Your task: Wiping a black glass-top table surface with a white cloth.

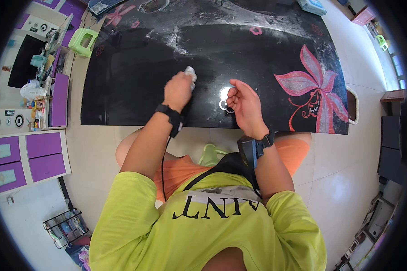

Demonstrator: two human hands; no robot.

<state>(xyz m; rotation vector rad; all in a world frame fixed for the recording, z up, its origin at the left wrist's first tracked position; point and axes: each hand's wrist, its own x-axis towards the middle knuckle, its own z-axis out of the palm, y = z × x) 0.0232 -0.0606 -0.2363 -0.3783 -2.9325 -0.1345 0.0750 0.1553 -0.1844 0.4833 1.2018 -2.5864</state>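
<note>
My left hand [178, 88] is closed around a crumpled white tissue or cloth [190, 75], whose top end sticks out beside the fingers. It rests at the black glossy tabletop [132, 91], left of the middle. Over the near part of the table is my right hand [246, 105], turned palm inward with its fingers loosely bent and nothing visible in it. Just left of those fingers, a bright light reflection and a white ring pattern [223, 105] show on the surface. Whitish smears [176, 42] mark the far part of the tabletop.
A large pink painted flower [320, 84] decorates the table's right side. At the far right corner lies a pale blue packet [312, 6]. A green plastic stool [83, 42] stands left of the table, by purple-and-white cabinets [45, 155]. A bin [352, 105] is beyond the right edge.
</note>
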